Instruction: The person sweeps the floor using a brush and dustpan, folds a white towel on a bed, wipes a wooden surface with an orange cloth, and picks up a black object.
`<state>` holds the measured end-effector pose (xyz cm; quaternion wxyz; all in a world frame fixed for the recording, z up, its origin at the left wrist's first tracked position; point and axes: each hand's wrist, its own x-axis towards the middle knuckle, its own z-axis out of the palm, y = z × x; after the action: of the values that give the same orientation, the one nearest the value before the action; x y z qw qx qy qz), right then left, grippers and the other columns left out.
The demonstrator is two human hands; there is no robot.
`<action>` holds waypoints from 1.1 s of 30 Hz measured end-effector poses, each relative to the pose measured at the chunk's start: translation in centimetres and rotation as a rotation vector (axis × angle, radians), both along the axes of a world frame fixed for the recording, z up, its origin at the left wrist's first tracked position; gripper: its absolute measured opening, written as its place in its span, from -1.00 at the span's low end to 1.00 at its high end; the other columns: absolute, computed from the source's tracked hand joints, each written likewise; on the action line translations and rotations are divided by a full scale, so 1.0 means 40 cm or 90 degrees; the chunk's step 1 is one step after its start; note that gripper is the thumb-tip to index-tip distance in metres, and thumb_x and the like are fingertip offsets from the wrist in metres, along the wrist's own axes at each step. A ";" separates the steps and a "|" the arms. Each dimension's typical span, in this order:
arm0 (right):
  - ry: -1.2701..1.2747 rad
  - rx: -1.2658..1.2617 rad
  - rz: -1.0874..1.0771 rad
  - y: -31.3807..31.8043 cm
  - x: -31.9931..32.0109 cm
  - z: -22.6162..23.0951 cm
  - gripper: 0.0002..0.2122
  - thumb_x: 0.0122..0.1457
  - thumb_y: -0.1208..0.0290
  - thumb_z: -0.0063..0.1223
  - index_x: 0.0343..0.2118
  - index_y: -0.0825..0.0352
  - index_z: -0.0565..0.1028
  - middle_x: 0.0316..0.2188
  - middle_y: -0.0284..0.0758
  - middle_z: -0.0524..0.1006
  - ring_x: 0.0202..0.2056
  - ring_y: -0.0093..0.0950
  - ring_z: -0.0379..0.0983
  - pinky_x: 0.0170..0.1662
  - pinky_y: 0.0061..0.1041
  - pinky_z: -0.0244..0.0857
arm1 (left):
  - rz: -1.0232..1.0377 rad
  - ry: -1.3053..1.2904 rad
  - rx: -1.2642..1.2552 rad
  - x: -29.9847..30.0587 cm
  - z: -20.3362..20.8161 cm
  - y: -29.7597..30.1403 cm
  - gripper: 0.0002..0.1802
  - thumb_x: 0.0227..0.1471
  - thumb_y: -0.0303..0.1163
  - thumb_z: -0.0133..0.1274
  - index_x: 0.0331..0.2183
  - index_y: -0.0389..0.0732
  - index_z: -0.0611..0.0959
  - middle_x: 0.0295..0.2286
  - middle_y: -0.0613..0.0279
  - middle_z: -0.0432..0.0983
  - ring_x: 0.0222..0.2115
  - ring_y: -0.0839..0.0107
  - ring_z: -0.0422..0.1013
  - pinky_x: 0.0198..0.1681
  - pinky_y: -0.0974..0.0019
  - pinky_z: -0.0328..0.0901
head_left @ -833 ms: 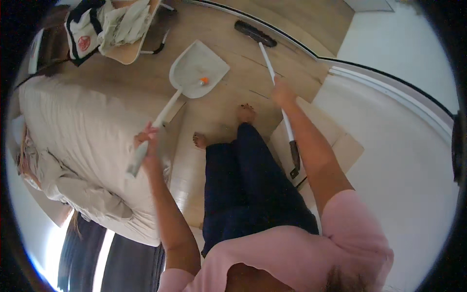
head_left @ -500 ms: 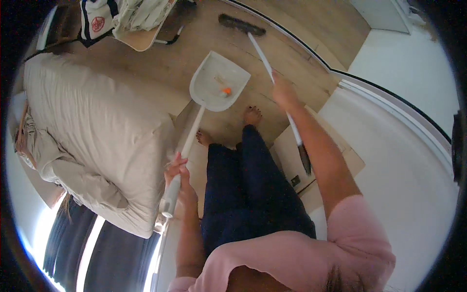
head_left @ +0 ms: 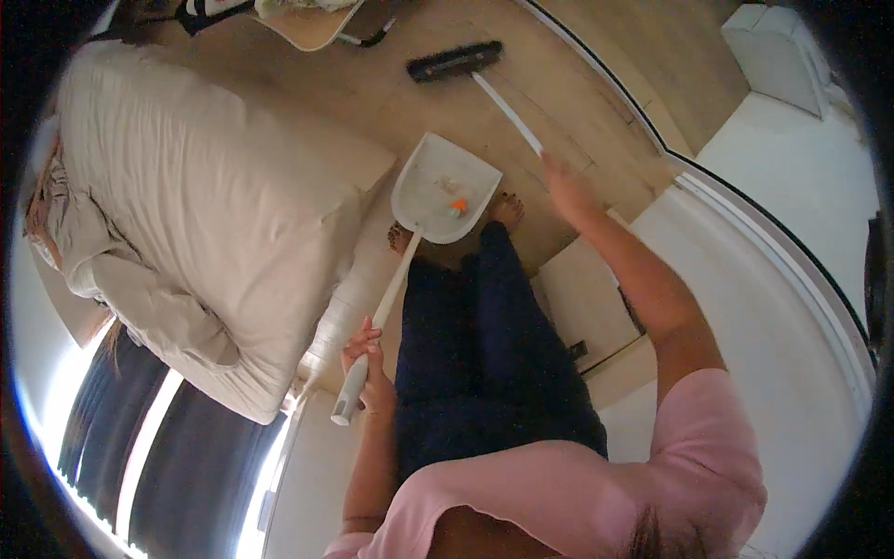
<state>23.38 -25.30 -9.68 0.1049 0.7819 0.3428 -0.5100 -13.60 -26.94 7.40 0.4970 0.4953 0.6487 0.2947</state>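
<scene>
My left hand [head_left: 368, 365] is wrapped round the white handle of a long-handled dustpan [head_left: 430, 177]. Its pan is over the floor just ahead of my bare feet; I cannot tell whether it rests there. Inside lie a small orange and white object [head_left: 458, 207] and some light brown debris [head_left: 447, 184]. My right hand [head_left: 570, 194] grips the white stick of a broom [head_left: 510, 114] out to the right. The dark bristled broom head [head_left: 454, 62] is beyond the pan, turned so that its flat side partly shows. My right forearm hides most of the stick's upper end.
A bed with a beige sheet [head_left: 205, 205] fills the left side. A chair [head_left: 312, 28] with things on it stands at the far left. On the right are a low wooden box-like piece [head_left: 591, 298], a white wall [head_left: 745, 354] and a dark-edged floor track [head_left: 624, 98].
The dustpan and my left hand have shifted right and nearer in the picture. The broom head has turned and moved slightly left, and my right hand has moved right. The whole view has shifted too.
</scene>
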 end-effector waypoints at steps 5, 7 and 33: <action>0.106 0.174 0.094 0.242 -0.059 -0.016 -0.54 0.26 0.17 -0.51 0.11 0.38 0.13 -0.18 -0.01 0.42 -0.20 -0.11 0.39 -0.09 -0.19 0.24 | -0.006 0.035 -0.044 -0.016 0.007 0.006 -0.87 0.04 -0.42 -0.03 -0.43 -0.21 0.36 -0.27 -0.03 0.43 -0.01 0.04 0.25 0.09 0.01 0.05; 0.104 0.148 0.088 0.299 -0.091 -0.071 -0.52 0.26 0.13 -0.51 0.08 0.40 0.18 -0.21 -0.01 0.44 -0.23 -0.11 0.41 -0.11 -0.19 0.24 | 0.008 0.031 -0.056 -0.031 0.004 0.010 -0.86 0.04 -0.41 -0.03 -0.43 -0.21 0.36 -0.26 -0.04 0.43 0.00 0.02 0.23 0.09 0.01 0.04; -0.214 0.075 -0.190 -0.281 -0.087 -0.142 -0.54 0.15 0.37 -0.24 0.15 0.21 0.11 -0.29 -0.01 0.46 -0.24 -0.10 0.42 -0.19 -0.18 0.30 | -0.292 0.018 0.027 -0.183 -0.081 0.003 -0.93 0.01 -0.51 0.00 -0.44 -0.23 0.42 -0.25 0.06 0.42 0.00 -0.01 0.23 0.07 0.03 0.10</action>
<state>19.89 -36.53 -15.34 0.0384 0.9025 0.2305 -0.3619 -20.92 -26.84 4.15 0.5314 0.6443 0.5194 0.1809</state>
